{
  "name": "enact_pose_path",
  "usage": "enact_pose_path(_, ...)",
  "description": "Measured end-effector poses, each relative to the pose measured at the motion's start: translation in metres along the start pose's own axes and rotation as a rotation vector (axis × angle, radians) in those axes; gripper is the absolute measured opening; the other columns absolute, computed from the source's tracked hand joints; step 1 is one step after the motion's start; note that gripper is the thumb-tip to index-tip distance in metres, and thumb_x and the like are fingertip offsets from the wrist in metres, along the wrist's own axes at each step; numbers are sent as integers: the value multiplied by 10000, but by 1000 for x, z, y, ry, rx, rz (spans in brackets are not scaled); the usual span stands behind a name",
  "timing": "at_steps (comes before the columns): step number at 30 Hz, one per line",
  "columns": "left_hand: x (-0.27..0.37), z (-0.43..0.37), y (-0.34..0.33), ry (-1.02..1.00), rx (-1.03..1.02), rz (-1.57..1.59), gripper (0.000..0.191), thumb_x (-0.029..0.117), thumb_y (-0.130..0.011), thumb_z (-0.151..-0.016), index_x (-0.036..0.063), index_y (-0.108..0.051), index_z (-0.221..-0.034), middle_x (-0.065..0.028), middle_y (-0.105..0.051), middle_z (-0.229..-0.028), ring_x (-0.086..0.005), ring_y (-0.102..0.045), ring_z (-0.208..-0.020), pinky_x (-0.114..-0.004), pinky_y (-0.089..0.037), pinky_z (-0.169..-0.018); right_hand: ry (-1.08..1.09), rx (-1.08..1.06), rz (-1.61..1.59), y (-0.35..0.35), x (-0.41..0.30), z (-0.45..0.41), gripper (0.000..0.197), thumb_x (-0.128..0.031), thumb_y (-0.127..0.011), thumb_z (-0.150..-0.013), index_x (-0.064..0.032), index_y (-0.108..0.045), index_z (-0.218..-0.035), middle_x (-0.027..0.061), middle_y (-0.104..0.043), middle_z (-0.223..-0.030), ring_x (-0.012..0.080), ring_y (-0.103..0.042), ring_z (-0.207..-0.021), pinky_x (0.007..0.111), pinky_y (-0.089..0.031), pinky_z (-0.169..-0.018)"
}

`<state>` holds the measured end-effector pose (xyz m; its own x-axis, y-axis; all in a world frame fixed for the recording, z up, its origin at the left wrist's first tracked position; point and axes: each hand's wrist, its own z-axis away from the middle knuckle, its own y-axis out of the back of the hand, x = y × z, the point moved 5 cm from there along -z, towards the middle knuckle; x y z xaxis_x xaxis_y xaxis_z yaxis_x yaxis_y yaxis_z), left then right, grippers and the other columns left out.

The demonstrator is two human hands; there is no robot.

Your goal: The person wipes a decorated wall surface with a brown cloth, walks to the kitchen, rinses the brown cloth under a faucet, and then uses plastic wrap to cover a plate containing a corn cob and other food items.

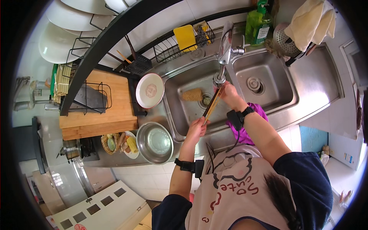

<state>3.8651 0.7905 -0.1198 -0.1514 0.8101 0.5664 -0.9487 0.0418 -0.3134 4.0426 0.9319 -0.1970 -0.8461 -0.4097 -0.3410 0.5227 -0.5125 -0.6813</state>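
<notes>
Over the large left basin of a steel double sink, my left hand is closed around the lower ends of a bundle of chopsticks, some dark, some light wood. At the bundle's upper ends, just under the spout of the chrome faucet, is my right hand; its fingers are partly hidden by the faucet head and the chopsticks, but they appear closed on them. A tan sponge or loofah lies on the basin floor beside the drain strainer.
Left of the sink stand a white red-rimmed bowl, a steel basin and a wooden cutting board under a black dish rack. A purple cloth hangs at the front edge. Green soap bottle and skimmer stand behind.
</notes>
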Motion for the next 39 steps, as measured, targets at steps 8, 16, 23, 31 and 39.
enact_pose_path(8,7,-20,-2,-136,232,-13,245,352,-504,-1003,120,-582,-1016,26,-424,-587,-49,-310,-438,-212,-210,-395,-102,5,153,-4,30,12,311,-316,-348,-1040,-64,-528,-1075,93,-642,-912,251,-623,-819,420,-528,-726)
enact_pose_path(16,-18,-16,14,-65,309,98,254,276,-557,-983,61,-588,-1114,-42,-542,-709,-49,-357,-461,-203,-250,-397,212,-6,105,8,-19,-27,214,-228,-397,-1033,-121,-520,-1171,46,-594,-851,210,-574,-679,398,-508,-609)
enact_pose_path(23,-4,-26,34,-263,337,341,254,242,-619,-951,38,-607,-1101,-55,-576,-750,-46,-396,-487,-171,-274,-409,157,74,-52,-11,-1,6,123,-148,-417,-1013,-98,-502,-1087,82,-586,-843,228,-591,-706,400,-518,-600)
enact_pose_path(31,3,-43,-12,-250,339,207,269,248,-627,-946,16,-626,-1081,-56,-585,-747,-52,-412,-482,-190,-293,-407,-19,-74,-96,-11,6,-4,351,-329,-356,-1038,-38,-548,-994,96,-581,-810,244,-564,-659,402,-518,-631)
enact_pose_path(39,-2,-54,0,-204,326,264,231,247,-617,-951,18,-608,-979,-57,-573,-730,-49,-411,-475,-192,-289,-405,94,-9,57,-6,-11,-8,291,-301,-354,-1041,-84,-538,-1101,52,-616,-913,224,-603,-824,436,-535,-666)
